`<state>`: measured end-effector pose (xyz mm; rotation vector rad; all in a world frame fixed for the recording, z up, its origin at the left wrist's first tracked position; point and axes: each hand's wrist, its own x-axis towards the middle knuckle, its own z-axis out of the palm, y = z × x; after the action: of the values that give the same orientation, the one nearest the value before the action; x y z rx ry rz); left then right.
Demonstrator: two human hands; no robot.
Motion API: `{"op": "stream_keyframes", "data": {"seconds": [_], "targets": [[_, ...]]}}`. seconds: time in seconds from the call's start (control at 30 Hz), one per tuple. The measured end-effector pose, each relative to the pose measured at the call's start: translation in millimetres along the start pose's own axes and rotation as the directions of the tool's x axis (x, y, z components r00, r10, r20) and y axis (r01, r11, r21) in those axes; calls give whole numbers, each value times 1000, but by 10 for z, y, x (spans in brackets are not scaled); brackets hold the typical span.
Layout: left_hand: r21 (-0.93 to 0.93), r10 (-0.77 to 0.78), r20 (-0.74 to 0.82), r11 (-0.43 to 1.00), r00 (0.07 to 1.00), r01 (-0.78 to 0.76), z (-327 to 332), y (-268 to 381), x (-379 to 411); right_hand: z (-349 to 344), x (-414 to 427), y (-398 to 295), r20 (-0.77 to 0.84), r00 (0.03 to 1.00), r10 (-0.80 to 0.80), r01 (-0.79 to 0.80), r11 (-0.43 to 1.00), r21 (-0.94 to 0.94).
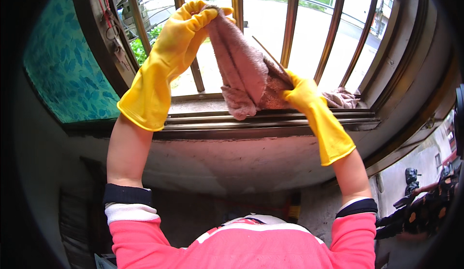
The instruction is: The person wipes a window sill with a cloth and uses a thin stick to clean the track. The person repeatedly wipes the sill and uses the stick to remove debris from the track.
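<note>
Both my hands wear yellow rubber gloves. My left hand [197, 17], raised in front of the window bars, pinches the top corner of a pinkish-brown plush cloth [239, 55]. Lower and to the right, my right hand [302, 91] grips the other side of the cloth, near a thin dark stick [268, 51] that slants up past it. The cloth hangs between both hands over the window sill [199, 106], its lower end by the metal sliding track [224, 121]. Another crumpled cloth [340, 98] lies at the sill's right end, behind my right hand.
Upright metal bars [291, 22] cross the window opening. A pane with a blue-green leaf pattern [69, 62] is at the left, beside hanging keys and red cord [108, 19]. At the lower right, a person in dark patterned clothing [427, 207] is partly visible.
</note>
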<state>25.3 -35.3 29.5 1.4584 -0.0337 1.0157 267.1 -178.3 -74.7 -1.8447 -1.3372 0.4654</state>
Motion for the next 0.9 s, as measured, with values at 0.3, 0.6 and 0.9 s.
{"op": "stream_keyframes", "data": {"seconds": [0.3, 0.6, 0.9], "targets": [[796, 209, 553, 153, 807, -585, -372, -163, -108, -598, 201, 88, -352, 918, -184, 283, 924, 255], [801, 65, 321, 514, 945, -308, -430, -204, -824, -464, -510, 72, 201, 980, 11, -24, 998, 62], [955, -349, 119, 295, 930, -11, -317, -383, -1362, -460, -585, -74, 360, 933, -7, 71, 984, -165]]}}
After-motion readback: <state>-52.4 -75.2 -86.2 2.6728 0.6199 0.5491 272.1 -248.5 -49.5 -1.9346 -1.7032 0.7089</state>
